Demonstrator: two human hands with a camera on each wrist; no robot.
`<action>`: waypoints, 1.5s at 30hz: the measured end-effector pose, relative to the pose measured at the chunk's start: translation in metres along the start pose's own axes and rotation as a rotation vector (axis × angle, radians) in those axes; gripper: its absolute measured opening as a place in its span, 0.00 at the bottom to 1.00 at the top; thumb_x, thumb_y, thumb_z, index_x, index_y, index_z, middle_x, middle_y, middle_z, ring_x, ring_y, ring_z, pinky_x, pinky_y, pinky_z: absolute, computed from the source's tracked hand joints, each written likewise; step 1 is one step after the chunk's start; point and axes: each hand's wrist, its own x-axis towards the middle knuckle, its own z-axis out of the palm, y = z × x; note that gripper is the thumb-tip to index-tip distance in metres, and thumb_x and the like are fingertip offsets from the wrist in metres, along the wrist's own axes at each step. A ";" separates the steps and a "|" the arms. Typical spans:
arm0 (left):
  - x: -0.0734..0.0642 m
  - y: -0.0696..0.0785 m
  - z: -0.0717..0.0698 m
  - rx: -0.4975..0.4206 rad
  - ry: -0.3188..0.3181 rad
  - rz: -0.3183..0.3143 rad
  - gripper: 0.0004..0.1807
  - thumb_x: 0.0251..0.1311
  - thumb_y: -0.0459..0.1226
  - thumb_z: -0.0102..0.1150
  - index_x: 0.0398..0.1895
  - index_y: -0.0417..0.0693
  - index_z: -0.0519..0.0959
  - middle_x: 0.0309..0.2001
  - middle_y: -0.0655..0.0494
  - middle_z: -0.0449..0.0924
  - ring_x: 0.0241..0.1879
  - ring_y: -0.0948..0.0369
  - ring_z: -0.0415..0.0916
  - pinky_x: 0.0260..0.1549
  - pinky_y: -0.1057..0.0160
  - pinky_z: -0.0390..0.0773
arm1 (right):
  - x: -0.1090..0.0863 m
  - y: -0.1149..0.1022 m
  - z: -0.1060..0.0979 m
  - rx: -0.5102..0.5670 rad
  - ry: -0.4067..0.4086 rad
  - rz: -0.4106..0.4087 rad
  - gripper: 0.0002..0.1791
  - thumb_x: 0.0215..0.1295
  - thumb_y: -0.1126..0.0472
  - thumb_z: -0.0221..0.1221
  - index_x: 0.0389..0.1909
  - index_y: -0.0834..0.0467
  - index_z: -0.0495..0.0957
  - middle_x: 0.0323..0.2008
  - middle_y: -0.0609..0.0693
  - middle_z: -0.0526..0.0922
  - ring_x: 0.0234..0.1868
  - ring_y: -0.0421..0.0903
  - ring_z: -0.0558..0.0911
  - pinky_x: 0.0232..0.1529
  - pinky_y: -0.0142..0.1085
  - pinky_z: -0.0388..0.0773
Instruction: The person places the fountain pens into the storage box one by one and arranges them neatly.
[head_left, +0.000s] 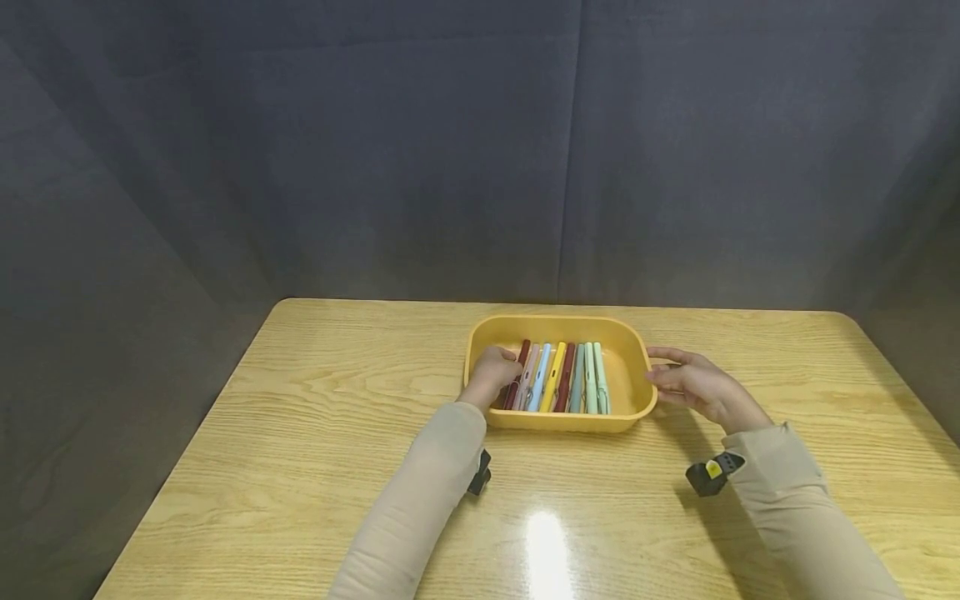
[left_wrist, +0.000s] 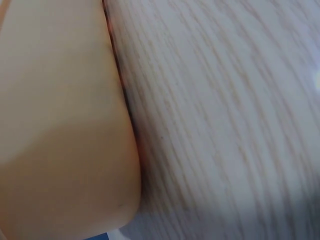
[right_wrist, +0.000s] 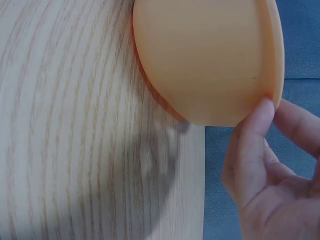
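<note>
A yellow tray (head_left: 555, 321) stands on the wooden table (head_left: 300, 433), with several coloured pens (head_left: 570, 379) lying side by side in it. My left hand (head_left: 493, 371) reaches into the tray's left end, its fingers curled onto the leftmost, dark red pen (head_left: 513, 396). My right hand (head_left: 693, 383) is at the tray's right rim. In the right wrist view the thumb of that hand (right_wrist: 265, 170) touches the rim of the tray (right_wrist: 205, 55), with the fingers on the far side. The left wrist view shows only the tray's outer wall (left_wrist: 60, 125) and table (left_wrist: 225, 125).
A dark grey curtain (head_left: 480, 167) closes off the back and both sides of the table. Bare tabletop lies left, right and in front of the tray. Small black cameras sit on both wrists (head_left: 712, 473).
</note>
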 end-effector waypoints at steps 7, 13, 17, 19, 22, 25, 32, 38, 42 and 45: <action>0.000 0.002 -0.001 -0.039 -0.003 -0.015 0.13 0.58 0.28 0.48 0.16 0.44 0.66 0.20 0.57 0.65 0.21 0.63 0.63 0.16 0.71 0.64 | 0.001 0.000 0.000 -0.008 0.014 0.003 0.38 0.67 0.67 0.53 0.71 0.70 0.45 0.31 0.37 0.81 0.32 0.32 0.82 0.36 0.24 0.84; -0.004 0.004 -0.003 -0.175 -0.033 -0.027 0.11 0.57 0.26 0.45 0.19 0.44 0.68 0.22 0.56 0.68 0.23 0.64 0.68 0.18 0.71 0.71 | 0.000 0.000 0.001 0.017 0.022 0.006 0.37 0.67 0.68 0.53 0.71 0.70 0.46 0.29 0.37 0.82 0.31 0.33 0.83 0.36 0.24 0.84; -0.005 0.004 -0.004 -0.250 -0.058 -0.045 0.14 0.57 0.26 0.43 0.16 0.47 0.65 0.19 0.57 0.66 0.22 0.64 0.69 0.18 0.71 0.70 | 0.001 0.000 0.002 0.046 0.024 0.003 0.36 0.66 0.68 0.54 0.71 0.69 0.48 0.28 0.38 0.83 0.30 0.33 0.83 0.35 0.24 0.84; -0.004 0.004 -0.004 -0.251 -0.060 -0.047 0.16 0.57 0.26 0.43 0.14 0.49 0.63 0.18 0.58 0.65 0.21 0.64 0.67 0.17 0.71 0.69 | 0.002 0.001 0.002 0.043 0.028 -0.001 0.36 0.66 0.68 0.54 0.71 0.69 0.47 0.28 0.38 0.83 0.30 0.33 0.83 0.34 0.24 0.84; -0.002 0.004 -0.004 -0.254 -0.050 -0.045 0.18 0.56 0.25 0.44 0.12 0.51 0.60 0.15 0.61 0.60 0.18 0.65 0.63 0.16 0.72 0.64 | 0.003 0.001 0.002 0.024 0.033 -0.005 0.37 0.67 0.68 0.53 0.72 0.69 0.45 0.28 0.37 0.83 0.30 0.32 0.83 0.35 0.24 0.83; 0.000 0.004 -0.005 -0.233 -0.036 -0.040 0.17 0.56 0.26 0.45 0.13 0.50 0.60 0.13 0.63 0.56 0.16 0.67 0.57 0.15 0.72 0.59 | 0.003 0.001 0.002 -0.006 0.036 -0.010 0.37 0.68 0.68 0.52 0.72 0.70 0.44 0.28 0.36 0.82 0.31 0.32 0.82 0.36 0.24 0.83; -0.003 0.008 -0.009 -0.155 0.010 0.013 0.23 0.62 0.30 0.47 0.60 0.33 0.69 0.40 0.48 0.74 0.14 0.68 0.52 0.15 0.73 0.57 | 0.002 -0.002 0.004 -0.098 0.038 -0.027 0.37 0.70 0.63 0.50 0.72 0.72 0.43 0.31 0.34 0.79 0.33 0.30 0.80 0.38 0.25 0.82; -0.013 0.016 -0.016 -0.150 0.027 0.064 0.24 0.65 0.33 0.47 0.65 0.37 0.66 0.63 0.40 0.69 0.30 0.63 0.63 0.33 0.68 0.74 | -0.001 -0.006 0.008 -0.250 0.087 -0.041 0.36 0.73 0.55 0.46 0.71 0.72 0.45 0.45 0.48 0.79 0.36 0.30 0.78 0.45 0.27 0.82; -0.020 0.021 -0.023 -0.173 0.024 0.102 0.26 0.63 0.32 0.46 0.65 0.38 0.65 0.64 0.40 0.68 0.43 0.57 0.66 0.53 0.54 0.76 | -0.004 -0.011 0.011 -0.369 0.162 -0.050 0.36 0.75 0.50 0.41 0.70 0.73 0.47 0.60 0.70 0.67 0.42 0.36 0.79 0.51 0.34 0.83; -0.023 0.022 -0.030 -0.162 0.022 0.138 0.26 0.63 0.33 0.45 0.66 0.38 0.65 0.62 0.39 0.70 0.50 0.53 0.69 0.54 0.54 0.75 | -0.007 -0.013 0.012 -0.411 0.225 -0.072 0.38 0.75 0.47 0.38 0.71 0.74 0.45 0.65 0.76 0.60 0.51 0.54 0.79 0.57 0.44 0.80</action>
